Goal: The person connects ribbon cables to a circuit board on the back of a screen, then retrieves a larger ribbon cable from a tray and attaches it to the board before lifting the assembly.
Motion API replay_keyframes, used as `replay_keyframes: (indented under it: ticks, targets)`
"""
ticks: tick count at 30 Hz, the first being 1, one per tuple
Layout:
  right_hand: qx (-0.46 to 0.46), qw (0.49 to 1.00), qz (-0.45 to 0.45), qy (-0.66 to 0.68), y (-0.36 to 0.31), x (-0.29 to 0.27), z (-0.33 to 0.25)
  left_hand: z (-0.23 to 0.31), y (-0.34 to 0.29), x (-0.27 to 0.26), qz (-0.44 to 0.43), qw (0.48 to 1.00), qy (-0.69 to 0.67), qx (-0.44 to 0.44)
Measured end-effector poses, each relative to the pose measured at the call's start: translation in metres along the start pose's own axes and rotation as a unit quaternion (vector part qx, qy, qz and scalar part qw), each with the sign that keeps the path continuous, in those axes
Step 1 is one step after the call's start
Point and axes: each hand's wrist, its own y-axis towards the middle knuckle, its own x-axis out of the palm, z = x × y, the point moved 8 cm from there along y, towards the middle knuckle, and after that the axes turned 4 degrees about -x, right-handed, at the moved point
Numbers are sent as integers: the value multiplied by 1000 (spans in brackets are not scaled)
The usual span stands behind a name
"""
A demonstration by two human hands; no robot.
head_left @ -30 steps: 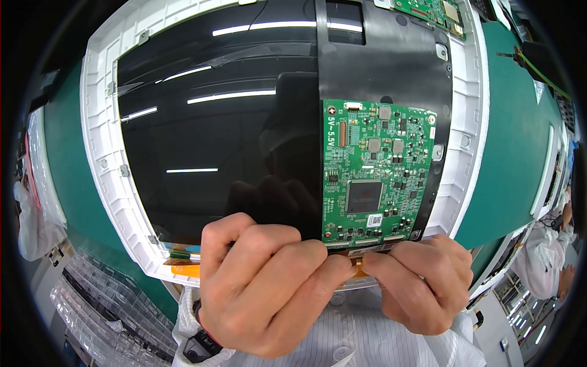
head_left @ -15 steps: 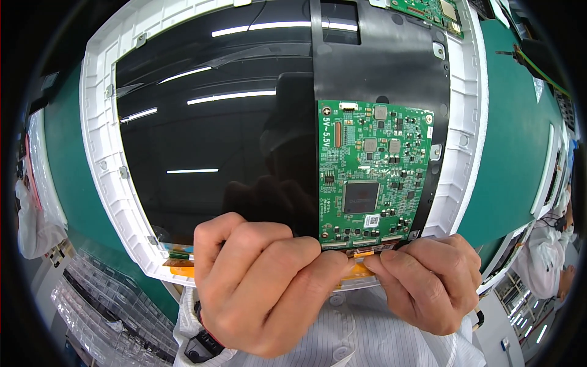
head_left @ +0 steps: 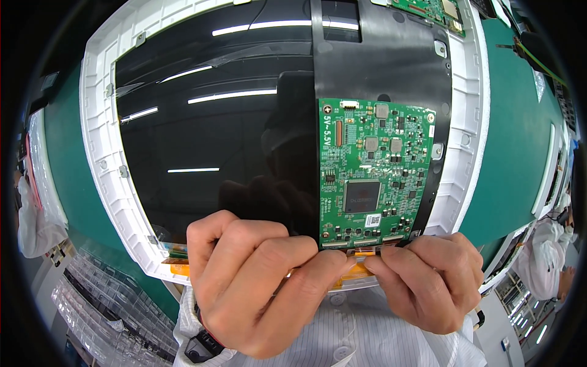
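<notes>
A green circuit board (head_left: 400, 165) lies on the black metal plate at the right of a dark display panel (head_left: 208, 140), which sits in a white plastic frame (head_left: 468, 140). Along the board's near edge an orange flat flex cable (head_left: 365, 251) shows between my two thumbs. My left hand (head_left: 260, 284) is closed, fingers curled over the panel's near edge, its thumb and forefinger at the cable's left side. My right hand (head_left: 428, 281) pinches at the cable's right side. The fingertips partly hide the cable and its connector.
A second green board (head_left: 431, 12) shows at the far right corner of the frame. Beneath lies a green work mat (head_left: 513, 122). Clear plastic trays (head_left: 110, 306) are stacked at lower left. Cables (head_left: 538, 64) hang at upper right. Other people in white sleeves (head_left: 541, 251) sit on both sides.
My left hand has shifted slightly left, and its thumb has edged away from the orange cable's middle. The right hand stays nearly in place. The board appears a few pixels further right.
</notes>
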Motion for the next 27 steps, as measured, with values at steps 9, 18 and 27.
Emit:
replay_keyframes:
  ticks: [9,18,27]
  targets:
    - [41,999,-23,-4,8,3,3,0,-1,0,-2,1000,0,-4]
    - [94,994,-51,37,10,7,6,-1,-2,0,-3,1000,1,5]
    - [102,993,-35,52,11,7,7,-1,-1,-1,-2,1000,4,11]
